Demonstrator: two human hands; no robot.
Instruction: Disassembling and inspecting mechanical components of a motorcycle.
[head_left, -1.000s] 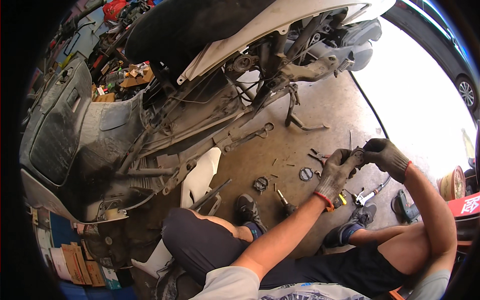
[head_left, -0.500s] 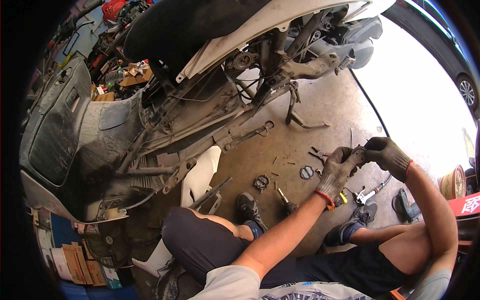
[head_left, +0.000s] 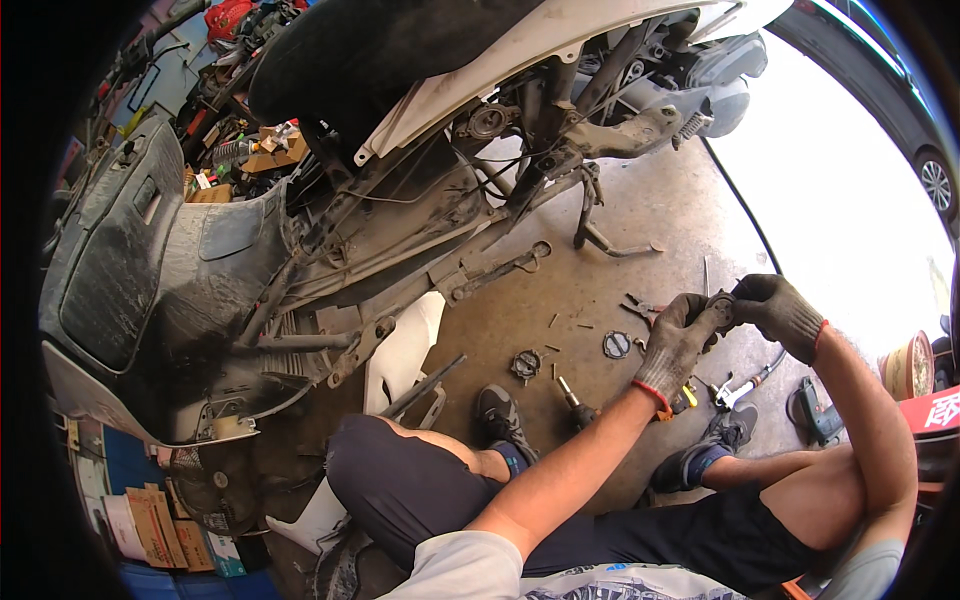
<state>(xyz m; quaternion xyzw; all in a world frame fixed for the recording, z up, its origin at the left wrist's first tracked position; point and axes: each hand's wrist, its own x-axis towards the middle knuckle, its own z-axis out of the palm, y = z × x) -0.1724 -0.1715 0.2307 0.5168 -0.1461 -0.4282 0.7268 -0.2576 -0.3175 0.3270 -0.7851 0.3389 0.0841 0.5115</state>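
Observation:
In grey work gloves with red cuffs, my hands meet over the floor at the right. My left hand (head_left: 678, 340) is closed round a small round dark metal part (head_left: 721, 305), thumb along its side. The fingers of my right hand (head_left: 783, 312) pinch the other side of that part. Its exact kind is too small to make out. On the floor to the left of my hands lie a round metal cover (head_left: 616, 345) and a similar round part (head_left: 525, 365). Pliers (head_left: 640, 308) sit just beyond my left hand, which partly hides them.
A partly stripped scooter (head_left: 400, 220) stands across the far left, its stand (head_left: 600, 235) reaching the floor. Around my feet lie a screwdriver-like tool (head_left: 570, 393), an air blow gun (head_left: 735, 392) on a hose and a power tool (head_left: 812, 412). A white panel (head_left: 400, 350) leans by my left knee.
Both hands stay almost in place with the round part between them. The whole view has shifted very slightly.

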